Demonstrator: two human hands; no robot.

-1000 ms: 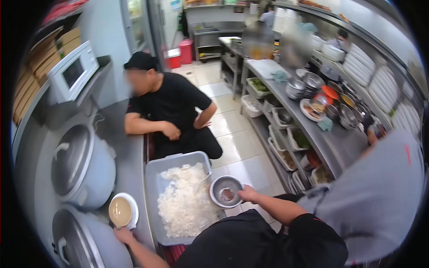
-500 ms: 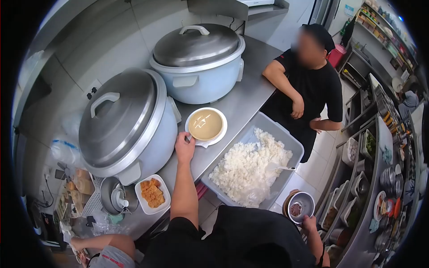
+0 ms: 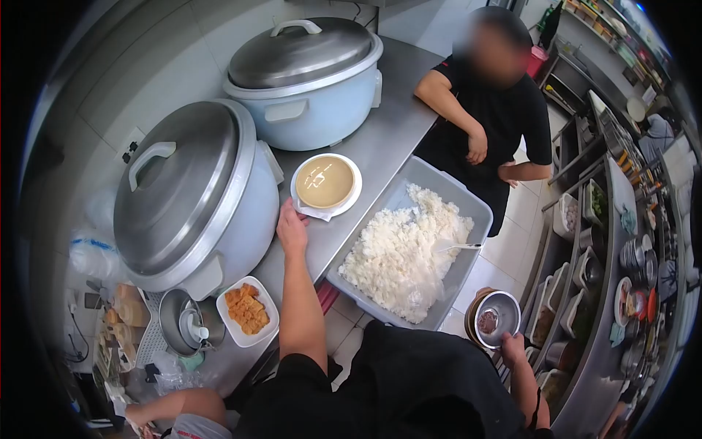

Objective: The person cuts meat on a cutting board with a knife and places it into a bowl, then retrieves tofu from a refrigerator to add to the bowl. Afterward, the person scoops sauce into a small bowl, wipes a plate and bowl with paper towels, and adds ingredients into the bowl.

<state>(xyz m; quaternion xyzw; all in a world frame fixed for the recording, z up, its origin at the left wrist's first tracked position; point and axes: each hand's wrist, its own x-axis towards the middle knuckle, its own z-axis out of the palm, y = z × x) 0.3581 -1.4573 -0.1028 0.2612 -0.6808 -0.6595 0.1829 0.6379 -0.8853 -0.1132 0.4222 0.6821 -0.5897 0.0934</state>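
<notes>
My left hand [image 3: 292,227] lies by the near left edge of a white plate [image 3: 355,192], its fingers stretched out at the rim and not wrapped round it. A tan bowl [image 3: 325,181] sits on the plate over a paper napkin [image 3: 316,213], on the steel counter [image 3: 406,80]. At lower right, my right hand [image 3: 513,350] grips the rim of a metal bowl [image 3: 507,320] with a little reddish-brown food in it. Brown-rimmed bowls [image 3: 472,322] show stacked under the metal one; the fingers below are hidden.
Two large lidded rice cookers [image 3: 194,197] stand along the wall. A grey tub [image 3: 479,212] of cooked rice [image 3: 406,249] is beside the counter. A white dish [image 3: 270,325] holds orange fried pieces. A co-worker in black [image 3: 504,117] leans at the counter; another person's arm [image 3: 183,404] shows lower left.
My left hand has drawn back slightly from the plate, which stays in place. The view has shifted a little. My right hand still holds the metal bowl.
</notes>
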